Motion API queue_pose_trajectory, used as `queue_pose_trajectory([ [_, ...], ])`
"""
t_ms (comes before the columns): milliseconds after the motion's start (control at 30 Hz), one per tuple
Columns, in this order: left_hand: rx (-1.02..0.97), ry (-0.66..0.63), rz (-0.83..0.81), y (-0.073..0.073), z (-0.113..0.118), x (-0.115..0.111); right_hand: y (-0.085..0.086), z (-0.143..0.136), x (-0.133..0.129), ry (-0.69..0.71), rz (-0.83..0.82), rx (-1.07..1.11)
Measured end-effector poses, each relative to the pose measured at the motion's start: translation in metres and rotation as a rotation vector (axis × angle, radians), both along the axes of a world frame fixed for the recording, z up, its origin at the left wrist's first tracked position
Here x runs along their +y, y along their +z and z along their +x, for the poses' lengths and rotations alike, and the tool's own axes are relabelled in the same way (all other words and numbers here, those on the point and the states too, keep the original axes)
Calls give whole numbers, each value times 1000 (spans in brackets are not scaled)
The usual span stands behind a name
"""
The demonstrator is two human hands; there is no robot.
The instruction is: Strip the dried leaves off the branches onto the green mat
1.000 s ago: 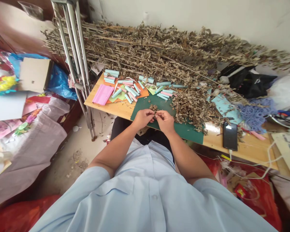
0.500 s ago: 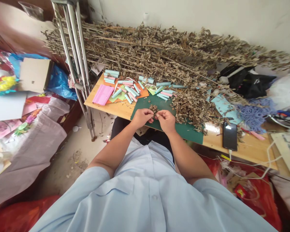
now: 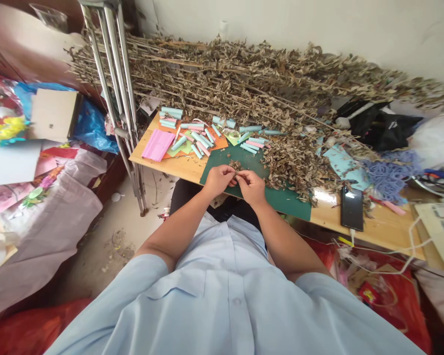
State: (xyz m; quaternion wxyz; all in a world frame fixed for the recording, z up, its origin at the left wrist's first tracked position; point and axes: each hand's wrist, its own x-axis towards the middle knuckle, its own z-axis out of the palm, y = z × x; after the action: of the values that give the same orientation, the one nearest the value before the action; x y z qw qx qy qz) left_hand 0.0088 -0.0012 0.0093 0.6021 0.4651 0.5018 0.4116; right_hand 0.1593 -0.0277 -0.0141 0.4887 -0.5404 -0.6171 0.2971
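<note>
- Small brown dried-leaf scrap (image 3: 236, 176): frame centre, apparently pinched in the closed fingertips of left hand (image 3: 218, 181) and right hand (image 3: 252, 188)
- Dark green flat mat (image 3: 290, 203): below both hands
- Crumpled brown leaf pile (image 3: 294, 165): right of centre

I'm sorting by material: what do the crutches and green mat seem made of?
The crutches look like polished metal, perhaps aluminium: their tubes show bright streaks. The mat is probably matte plastic or rubber: flat, smooth, dull green.
</note>
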Motion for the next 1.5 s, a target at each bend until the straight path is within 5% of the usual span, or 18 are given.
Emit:
queue_pose_trajectory([
  [367,-72,-97,1,-3,-5,-1,1,0,0,-66,-15,-19],
  [667,115,-93,72,-2,-3,-5,-3,3,1,-24,-31,-5],
  [933,18,-121,11,4,-9,-2,-1,3,4,21,-154,206],
  [1100,-71,-131,15,2,-13,-2,4,2,8,-74,-134,302],
  [1500,-62,-136,35,-3,-7,-2,-5,4,5,10,-117,186],
])
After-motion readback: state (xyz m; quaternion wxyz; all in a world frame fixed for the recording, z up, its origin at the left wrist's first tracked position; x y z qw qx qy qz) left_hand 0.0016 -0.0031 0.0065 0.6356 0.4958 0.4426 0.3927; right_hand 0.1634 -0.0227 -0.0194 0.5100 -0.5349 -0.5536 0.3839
